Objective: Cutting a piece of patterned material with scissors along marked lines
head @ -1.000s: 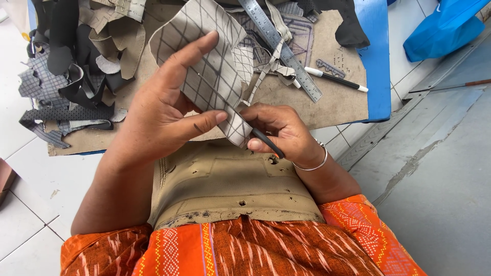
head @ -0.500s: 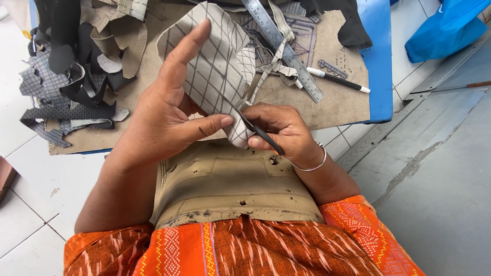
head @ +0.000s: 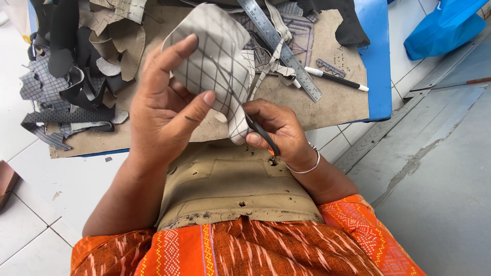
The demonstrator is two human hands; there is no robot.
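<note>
Gripping: left hand point(head: 163, 110) pinches checked grey leather piece point(head: 215, 56)
Tool: right hand point(head: 273, 128) clasps black-handled tool point(head: 258, 130), touching the piece's lower edge

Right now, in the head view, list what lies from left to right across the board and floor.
Pile of dark and checked scraps → left hand → gridded pale piece → right hand holding a thin black tool → steel ruler → black and white pen → blue bag.
</note>
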